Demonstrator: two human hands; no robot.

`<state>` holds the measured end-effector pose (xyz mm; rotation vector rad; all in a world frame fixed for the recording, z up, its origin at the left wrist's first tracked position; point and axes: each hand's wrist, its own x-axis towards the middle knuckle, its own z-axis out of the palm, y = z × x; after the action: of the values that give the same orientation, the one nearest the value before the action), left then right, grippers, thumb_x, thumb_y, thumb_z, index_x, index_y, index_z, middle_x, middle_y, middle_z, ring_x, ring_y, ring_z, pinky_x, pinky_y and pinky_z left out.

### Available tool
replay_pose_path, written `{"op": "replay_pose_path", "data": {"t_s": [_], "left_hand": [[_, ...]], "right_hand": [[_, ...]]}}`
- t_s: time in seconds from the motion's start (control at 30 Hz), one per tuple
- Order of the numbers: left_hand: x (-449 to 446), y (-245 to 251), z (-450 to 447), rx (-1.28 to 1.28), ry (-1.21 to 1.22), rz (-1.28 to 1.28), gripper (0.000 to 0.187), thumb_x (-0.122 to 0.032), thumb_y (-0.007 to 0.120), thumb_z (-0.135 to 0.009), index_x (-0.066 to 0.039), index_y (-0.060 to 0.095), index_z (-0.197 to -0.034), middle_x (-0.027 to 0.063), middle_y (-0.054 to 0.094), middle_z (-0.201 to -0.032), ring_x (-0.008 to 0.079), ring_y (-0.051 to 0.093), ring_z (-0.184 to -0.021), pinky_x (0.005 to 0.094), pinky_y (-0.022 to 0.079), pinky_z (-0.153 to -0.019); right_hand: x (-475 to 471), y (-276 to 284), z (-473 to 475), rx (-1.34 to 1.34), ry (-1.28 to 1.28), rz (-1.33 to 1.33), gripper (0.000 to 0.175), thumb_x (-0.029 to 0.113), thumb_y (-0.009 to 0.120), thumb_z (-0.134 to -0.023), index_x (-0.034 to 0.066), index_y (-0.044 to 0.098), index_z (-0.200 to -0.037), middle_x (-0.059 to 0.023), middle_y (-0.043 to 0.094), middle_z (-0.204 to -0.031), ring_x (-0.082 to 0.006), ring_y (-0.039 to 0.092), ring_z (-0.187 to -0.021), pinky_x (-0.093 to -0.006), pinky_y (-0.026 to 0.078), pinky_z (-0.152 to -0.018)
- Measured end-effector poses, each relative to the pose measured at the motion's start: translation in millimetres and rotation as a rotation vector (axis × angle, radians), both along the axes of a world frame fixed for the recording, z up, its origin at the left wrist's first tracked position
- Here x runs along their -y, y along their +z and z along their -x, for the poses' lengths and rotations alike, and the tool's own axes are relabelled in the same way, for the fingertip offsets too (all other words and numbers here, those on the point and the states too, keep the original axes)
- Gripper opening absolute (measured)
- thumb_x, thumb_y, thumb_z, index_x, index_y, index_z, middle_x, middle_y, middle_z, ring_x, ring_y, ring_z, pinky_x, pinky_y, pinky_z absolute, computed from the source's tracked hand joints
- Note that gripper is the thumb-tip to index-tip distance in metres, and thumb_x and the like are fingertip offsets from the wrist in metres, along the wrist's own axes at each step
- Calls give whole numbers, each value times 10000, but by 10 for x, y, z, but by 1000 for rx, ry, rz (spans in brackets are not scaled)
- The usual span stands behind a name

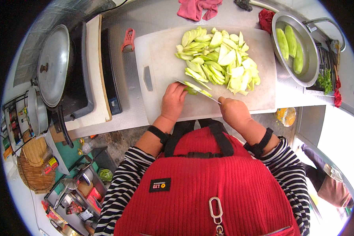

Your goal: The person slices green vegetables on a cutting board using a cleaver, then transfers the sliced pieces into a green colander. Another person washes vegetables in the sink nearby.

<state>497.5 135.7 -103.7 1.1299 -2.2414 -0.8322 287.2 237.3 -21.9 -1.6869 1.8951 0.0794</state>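
My right hand (235, 111) grips the handle of a kitchen knife (199, 90), whose blade slants up and left across the near part of a white plastic cutting board (165, 65). Against the blade's left end, my left hand (173, 100) has its fingers bent over a small piece of pale green vegetable (191, 90), mostly hidden by the fingers and the blade. Thin slices lie right along the blade's far side. Beyond them spreads a large heap of sliced green vegetable (218, 59), perhaps a peeled gourd.
At right, a metal basin (308, 73) holds three peeled green gourds (290, 41). A red peeler (128, 39) lies left of the board. Farther left, a lidded wok (53, 66) sits on a black cooktop (76, 85). A pink cloth (198, 8) rests at the back.
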Motion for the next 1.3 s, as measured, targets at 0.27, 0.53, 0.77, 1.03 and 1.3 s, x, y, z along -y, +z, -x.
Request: {"op": "replay_pose_path", "data": {"t_s": [0.27,0.53,0.77,1.03,1.3], "left_hand": [[-22,-37,14,-43,73,-83,226,-70,702,-802,-39,656,-1022,121,624,-1051,313,619,-940,385,517,-829],[-19,-9,-1,-40,52,-35,223,-70,690,-802,-45,660,-1021,118,630,-1042,329,602,-975,403,502,-847],[-30,-28,30,-30,79,-31,211,-41,720,-790,-21,649,-988,131,625,-1011,291,640,-884,357,521,-789],[-72,-77,-3,-103,158,-18,186,-48,728,-787,-21,665,-960,115,649,-998,275,650,-882,346,523,-781],[-85,-71,2,-67,159,-13,172,-58,712,-795,-43,673,-961,99,657,-968,296,639,-897,361,521,-785]], "right_hand": [[-123,290,107,-17,5,-36,126,151,535,-895,55,603,-940,-184,662,-769,-392,659,-715,-486,531,-648],[-88,341,67,-5,8,-10,104,115,532,-866,46,600,-903,-189,665,-762,-388,669,-714,-484,538,-637],[-38,26,19,5,10,-12,109,117,534,-866,49,594,-927,-196,665,-769,-393,664,-710,-490,531,-635],[-143,314,88,-9,22,-26,110,112,539,-861,54,594,-938,-195,670,-780,-387,675,-739,-478,539,-646],[-82,40,-35,-12,1,-70,106,90,532,-850,31,587,-918,-196,675,-790,-382,681,-727,-484,545,-646]]}}
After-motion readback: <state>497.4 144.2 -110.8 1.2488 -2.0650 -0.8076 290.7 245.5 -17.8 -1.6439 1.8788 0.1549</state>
